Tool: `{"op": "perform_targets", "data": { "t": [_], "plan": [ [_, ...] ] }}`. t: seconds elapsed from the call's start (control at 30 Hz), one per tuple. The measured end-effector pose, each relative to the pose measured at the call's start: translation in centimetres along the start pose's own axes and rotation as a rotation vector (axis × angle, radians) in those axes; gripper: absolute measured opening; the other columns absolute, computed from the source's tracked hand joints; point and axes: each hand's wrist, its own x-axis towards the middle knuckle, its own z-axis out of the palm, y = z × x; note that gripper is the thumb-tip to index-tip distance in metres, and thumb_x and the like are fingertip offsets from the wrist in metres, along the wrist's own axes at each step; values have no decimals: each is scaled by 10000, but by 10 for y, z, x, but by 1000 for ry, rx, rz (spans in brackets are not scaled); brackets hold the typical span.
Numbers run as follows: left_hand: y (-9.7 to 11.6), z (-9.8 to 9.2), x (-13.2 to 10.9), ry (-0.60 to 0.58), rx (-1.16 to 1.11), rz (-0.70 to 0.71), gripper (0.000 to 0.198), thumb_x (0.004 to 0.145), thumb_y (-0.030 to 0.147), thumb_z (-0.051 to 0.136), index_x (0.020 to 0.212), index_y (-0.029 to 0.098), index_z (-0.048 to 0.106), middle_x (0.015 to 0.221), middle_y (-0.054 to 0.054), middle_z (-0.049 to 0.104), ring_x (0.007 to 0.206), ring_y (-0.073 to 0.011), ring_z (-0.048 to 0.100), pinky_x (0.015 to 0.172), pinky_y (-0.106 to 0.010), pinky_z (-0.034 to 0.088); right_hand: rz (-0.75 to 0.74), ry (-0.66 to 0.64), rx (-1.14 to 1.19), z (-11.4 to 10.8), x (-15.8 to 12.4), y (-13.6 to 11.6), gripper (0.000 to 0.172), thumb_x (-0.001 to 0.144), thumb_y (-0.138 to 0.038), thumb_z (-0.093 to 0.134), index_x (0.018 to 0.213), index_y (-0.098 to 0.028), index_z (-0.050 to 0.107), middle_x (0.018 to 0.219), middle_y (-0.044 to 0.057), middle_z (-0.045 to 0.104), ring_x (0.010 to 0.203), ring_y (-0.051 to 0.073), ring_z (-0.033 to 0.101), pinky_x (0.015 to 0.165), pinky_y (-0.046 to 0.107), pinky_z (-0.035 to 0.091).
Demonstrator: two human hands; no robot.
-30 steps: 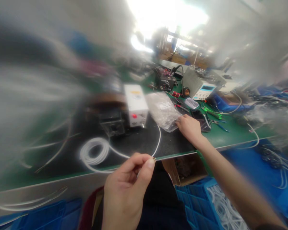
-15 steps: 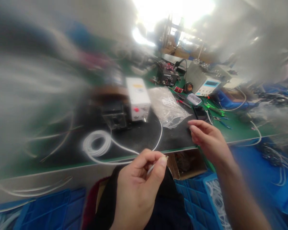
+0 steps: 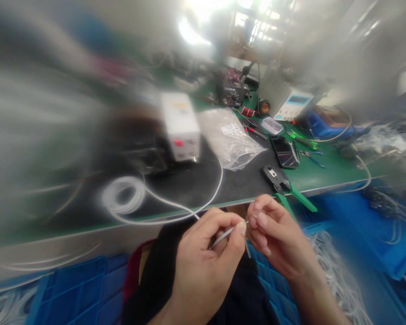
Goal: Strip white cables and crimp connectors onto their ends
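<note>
My left hand (image 3: 206, 266) pinches the free end of a thin white cable (image 3: 176, 208) between thumb and forefinger, in front of the bench edge. The cable runs back over a black mat (image 3: 196, 185) to a loose white coil (image 3: 122, 196). My right hand (image 3: 277, 237) is closed in a pinch right at the cable tip, fingertips almost against the left thumb; what it holds is too small to make out. Both hands hover above my lap, below the green bench (image 3: 328, 169).
On the bench stand a white box with a red light (image 3: 181, 126), a clear plastic bag (image 3: 232, 142), green-handled pliers (image 3: 284, 187), a phone (image 3: 284, 151), a soldering station (image 3: 233, 92) and a meter (image 3: 296, 104). Blue bins of white cable (image 3: 328, 271) sit below.
My right hand left the plastic bag on the bench and came down to meet the left hand at the cable tip. The left hand kept its pinch on the cable end.
</note>
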Motion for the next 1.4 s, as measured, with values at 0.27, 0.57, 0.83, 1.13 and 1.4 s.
{"op": "perform_targets", "data": {
  "t": [0.27, 0.57, 0.83, 1.13, 1.4],
  "plan": [
    [1, -3, -1, 6, 15, 17, 184, 1004, 128, 681, 891, 256, 749, 830, 54, 726, 716, -108, 647, 682, -218, 480, 8, 51, -139, 2, -7, 2, 113, 960, -302, 858, 1027, -211, 861, 800, 34, 789, 465, 68, 587, 423, 167, 445],
    [1, -3, -1, -19, 10, 10, 192, 1028, 157, 670, 863, 236, 725, 821, 43, 725, 741, -116, 665, 714, -218, 499, -94, 106, -338, 4, -10, 6, 94, 993, -287, 835, 1062, -229, 862, 665, 0, 723, 555, 109, 635, 517, 199, 537],
    [2, -5, -3, 29, 11, 90, 190, 1009, 110, 682, 872, 230, 738, 811, 28, 727, 716, -126, 665, 696, -227, 512, -233, 123, -561, 15, -17, 1, 103, 1002, -253, 824, 1079, -283, 885, 827, 10, 773, 616, 112, 695, 543, 199, 605],
    [1, -12, -10, -24, -77, 140, 184, 1002, 50, 693, 994, 208, 786, 890, 22, 768, 773, -86, 714, 722, -169, 556, -340, 95, -764, 20, -23, -7, 117, 1016, -222, 796, 1058, -299, 874, 824, -16, 756, 672, 101, 717, 606, 167, 610],
    [1, -9, -15, 36, -69, 205, 187, 968, 33, 747, 999, 205, 810, 887, 29, 791, 776, -64, 741, 736, -115, 573, -436, 78, -894, 25, -30, -8, 191, 1026, -164, 764, 1109, -307, 862, 858, -20, 785, 741, 116, 748, 688, 189, 625]
  ]
}}
